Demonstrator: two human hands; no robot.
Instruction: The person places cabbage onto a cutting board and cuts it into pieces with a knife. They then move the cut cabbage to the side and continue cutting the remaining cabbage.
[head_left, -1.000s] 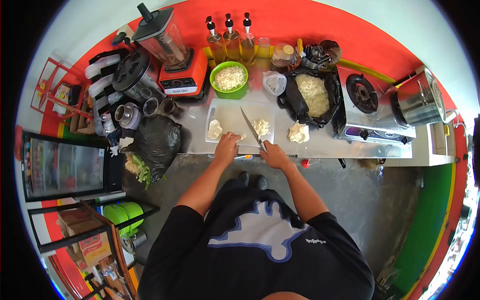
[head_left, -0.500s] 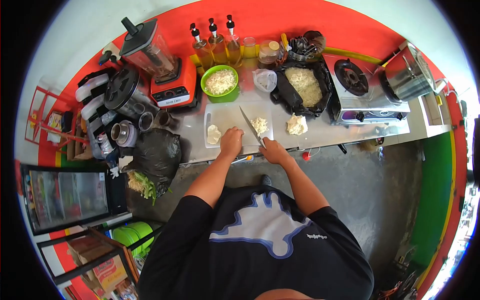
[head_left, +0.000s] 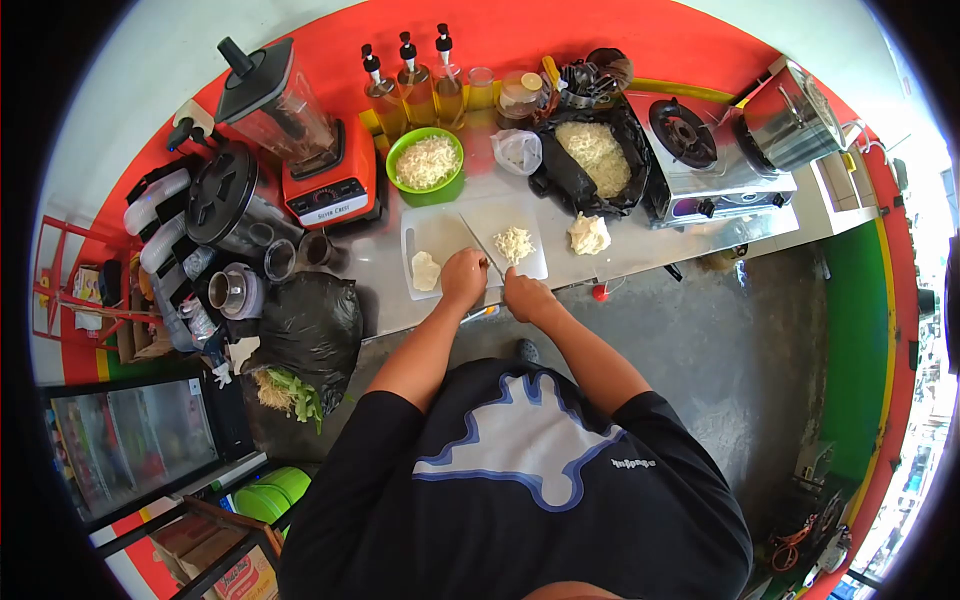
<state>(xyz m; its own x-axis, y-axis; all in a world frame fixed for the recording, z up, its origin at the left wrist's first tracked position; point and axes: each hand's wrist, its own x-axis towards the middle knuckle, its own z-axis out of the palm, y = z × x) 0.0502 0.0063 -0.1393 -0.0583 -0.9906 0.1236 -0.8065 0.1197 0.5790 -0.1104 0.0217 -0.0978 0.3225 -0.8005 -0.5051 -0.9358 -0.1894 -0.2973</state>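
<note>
My right hand is closed around the handle of a kitchen knife, whose blade points up and left over the white cutting board. Close to the blade on its left, my left hand is curled at the board's front edge; its fingertips are mostly hidden, and what they hold cannot be made out. A small heap of finely cut pale pieces lies on the board, right of the blade. At the board's left side rests a flat cream-coloured chunk. Another pale lump sits on the metal counter, off the board.
Behind the board stand a green bowl of pale shreds and a black bag holding more. A red blender is at left, a gas stove at right. A black plastic bag bulges at the counter's left end.
My right hand and the knife have shifted left, away from the cut heap, bringing the blade close to my left hand. The whole view has also shifted slightly.
</note>
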